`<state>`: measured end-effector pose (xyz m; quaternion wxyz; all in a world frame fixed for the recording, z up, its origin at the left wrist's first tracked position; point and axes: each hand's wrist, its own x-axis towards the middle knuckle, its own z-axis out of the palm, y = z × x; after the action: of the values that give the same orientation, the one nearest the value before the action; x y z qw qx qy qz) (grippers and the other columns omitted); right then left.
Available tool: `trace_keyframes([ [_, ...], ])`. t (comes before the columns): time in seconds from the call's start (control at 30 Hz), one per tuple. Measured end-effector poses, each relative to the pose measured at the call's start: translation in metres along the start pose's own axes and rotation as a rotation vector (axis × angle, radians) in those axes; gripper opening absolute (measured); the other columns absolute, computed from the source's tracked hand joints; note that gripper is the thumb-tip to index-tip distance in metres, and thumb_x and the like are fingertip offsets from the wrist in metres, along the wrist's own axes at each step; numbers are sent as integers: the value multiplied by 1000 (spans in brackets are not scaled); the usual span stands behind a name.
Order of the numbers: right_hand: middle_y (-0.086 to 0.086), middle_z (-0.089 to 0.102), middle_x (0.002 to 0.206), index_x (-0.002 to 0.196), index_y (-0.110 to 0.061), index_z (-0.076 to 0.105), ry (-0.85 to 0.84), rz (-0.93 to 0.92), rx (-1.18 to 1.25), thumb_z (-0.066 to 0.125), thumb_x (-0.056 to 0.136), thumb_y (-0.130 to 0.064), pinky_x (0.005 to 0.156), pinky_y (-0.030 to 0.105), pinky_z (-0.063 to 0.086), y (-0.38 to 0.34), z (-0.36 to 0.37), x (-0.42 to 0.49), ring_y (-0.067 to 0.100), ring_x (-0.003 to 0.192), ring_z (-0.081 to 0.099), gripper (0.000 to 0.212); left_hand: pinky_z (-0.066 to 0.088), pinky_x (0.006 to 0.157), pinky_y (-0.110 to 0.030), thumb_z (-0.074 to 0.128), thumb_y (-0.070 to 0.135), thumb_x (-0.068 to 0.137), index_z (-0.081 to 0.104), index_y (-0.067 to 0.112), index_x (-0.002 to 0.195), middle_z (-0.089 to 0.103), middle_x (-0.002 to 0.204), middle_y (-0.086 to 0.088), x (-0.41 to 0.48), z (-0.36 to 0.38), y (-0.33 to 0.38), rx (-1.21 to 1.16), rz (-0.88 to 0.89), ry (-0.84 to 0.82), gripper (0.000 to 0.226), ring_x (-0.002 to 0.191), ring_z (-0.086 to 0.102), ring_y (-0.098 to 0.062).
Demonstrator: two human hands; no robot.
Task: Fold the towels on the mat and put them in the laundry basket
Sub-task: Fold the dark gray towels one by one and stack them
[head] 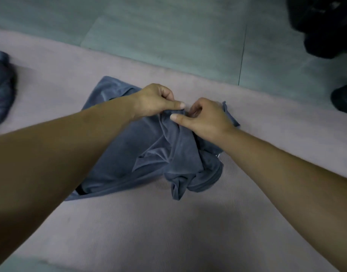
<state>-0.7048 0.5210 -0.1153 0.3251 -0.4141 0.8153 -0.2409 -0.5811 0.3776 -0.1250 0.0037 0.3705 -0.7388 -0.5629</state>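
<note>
A grey-green tiled floor [168, 26] carries a pale pink mat [129, 222], which runs across the whole view from left to right. In the middle of the mat lies a blue-grey towel [125, 154], crumpled: rather flat on its left side, bunched on its right. At the left edge of the mat lies a blurred heap of blue cloth [1, 85], probably another towel. On the bare floor at the upper right are a large dark thing [325, 22] and, just beside the mat's far edge, a smaller dark thing [343, 99], both too blurred to name.

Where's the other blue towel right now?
Head view: the other blue towel lies bunched at the far left edge on the pink mat, well left of the towel being handled.
</note>
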Motion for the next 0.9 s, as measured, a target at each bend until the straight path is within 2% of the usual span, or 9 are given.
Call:
trace_keyframes([
  [0.07, -7, 59, 88, 87, -23, 55, 68, -20, -123, 75, 68, -68, 65, 33, 50, -2, 1, -6, 11, 77, 58, 53, 44, 64, -28, 82, 33, 81, 67, 5, 76, 58, 72, -11, -4, 0, 5, 13, 2, 28, 32, 67, 49, -16],
  [0.17, -5, 60, 70, 70, -19, 53, -11, -7, -149, 73, 82, -47, 60, 32, 47, 1, 4, -12, 16, 67, 59, 36, 39, 60, -25, 82, 33, 82, 62, 11, 71, 51, 71, -9, -6, 2, 9, -12, -4, 69, 31, 67, 43, -16],
  [0.23, -1, 59, 63, 67, -15, 51, -20, 21, -37, 69, 89, -35, 59, 32, 51, 4, 6, -15, 17, 59, 62, 34, 38, 58, -24, 81, 32, 82, 58, 14, 66, 48, 68, -7, -7, 5, 9, -21, -12, 80, 33, 64, 40, -15],
  [0.3, 3, 63, 66, 74, -13, 54, -7, 93, 171, 67, 93, -29, 56, 36, 60, 8, 8, -16, 18, 56, 68, 28, 37, 58, -25, 81, 32, 82, 57, 16, 64, 47, 66, -7, -7, 6, 8, -36, -9, 95, 35, 63, 40, -14],
  [0.43, 4, 70, 85, 79, -23, 59, 106, 148, 378, 65, 94, -31, 77, 50, 61, 19, 13, -14, 25, 82, 72, 18, 45, 70, -34, 80, 33, 83, 62, 12, 70, 54, 75, -12, -5, 7, 4, -68, 3, 112, 31, 71, 48, -19],
  [0.6, 10, 71, 100, 93, -15, 61, 81, 304, 733, 55, 99, -26, 85, 45, 60, 14, 14, -14, 27, 92, 71, 14, 49, 77, -36, 78, 31, 86, 61, 11, 72, 57, 80, -14, -6, 9, 0, -109, -1, 106, 30, 76, 52, -22],
  [0.67, 8, 72, 96, 96, -15, 64, 90, 330, 753, 57, 92, -36, 87, 42, 58, 8, 13, -14, 26, 93, 70, 22, 48, 77, -37, 77, 31, 86, 61, 12, 70, 58, 80, -14, -7, 9, -1, -133, -3, 111, 30, 76, 53, -22],
  [0.77, 2, 74, 100, 105, -15, 64, -9, 279, 732, 73, 75, -59, 86, 39, 59, 2, 9, -16, 19, 93, 71, 54, 47, 75, -37, 77, 31, 86, 60, 12, 71, 58, 80, -14, -6, 6, -2, -163, -4, 118, 30, 75, 51, -22],
  [0.9, -3, 64, 87, 97, -19, 57, 8, 170, 418, 78, 80, -22, 71, 30, 55, 9, -2, -19, 14, 80, 65, 27, 50, 68, -26, 75, 30, 88, 58, 13, 71, 58, 74, -9, -6, 0, -4, -188, -15, 128, 30, 72, 53, -18],
])
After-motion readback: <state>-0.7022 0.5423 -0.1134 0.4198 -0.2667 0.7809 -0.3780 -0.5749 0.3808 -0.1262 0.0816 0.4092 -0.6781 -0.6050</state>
